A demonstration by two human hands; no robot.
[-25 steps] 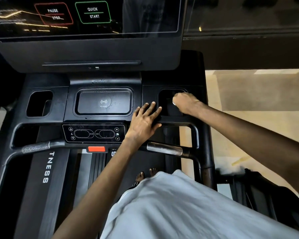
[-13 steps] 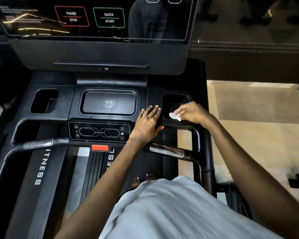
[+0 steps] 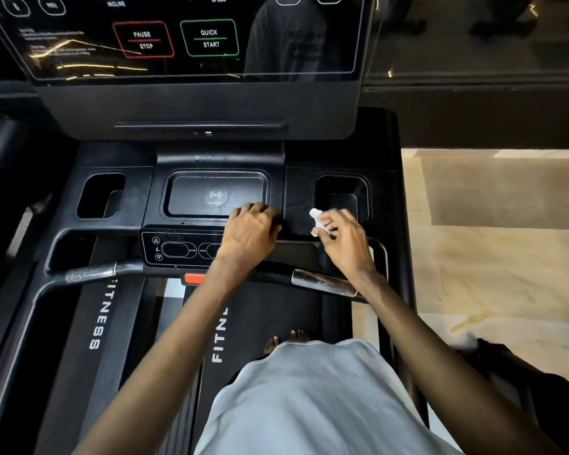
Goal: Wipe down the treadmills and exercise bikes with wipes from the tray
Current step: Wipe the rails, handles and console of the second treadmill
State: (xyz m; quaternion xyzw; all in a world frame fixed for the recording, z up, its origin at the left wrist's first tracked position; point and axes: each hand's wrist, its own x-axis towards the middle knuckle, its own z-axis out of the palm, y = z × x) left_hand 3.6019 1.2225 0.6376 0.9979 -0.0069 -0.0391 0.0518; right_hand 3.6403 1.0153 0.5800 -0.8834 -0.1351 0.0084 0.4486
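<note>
two hands are at the treadmill console [image 3: 119, 159], and each seems placed for a reason. at far left sits the left cup holder [image 3: 101, 195], with no hand near it. next comes the charging pad [image 3: 216, 195], with the button panel [image 3: 178, 249] just below it. the left hand [image 3: 252, 229] rests knuckles-up at the pad's lower right corner, fingers curled together and holding nothing that shows. i judge it a brace, steadying the body while the other arm reaches. just right of it the wipe [image 3: 316, 221], a small crumpled white wad, is pinched in the fingers [image 3: 326, 224] of the right hand [image 3: 342, 239], bunched so a firm nub sticks out for rubbing. it hangs over the flat black strip between the pad and the right cup holder [image 3: 340, 192], near that holder's front rim. whether it touches the plastic i cannot tell. the tray of wipes is not in view.
</note>
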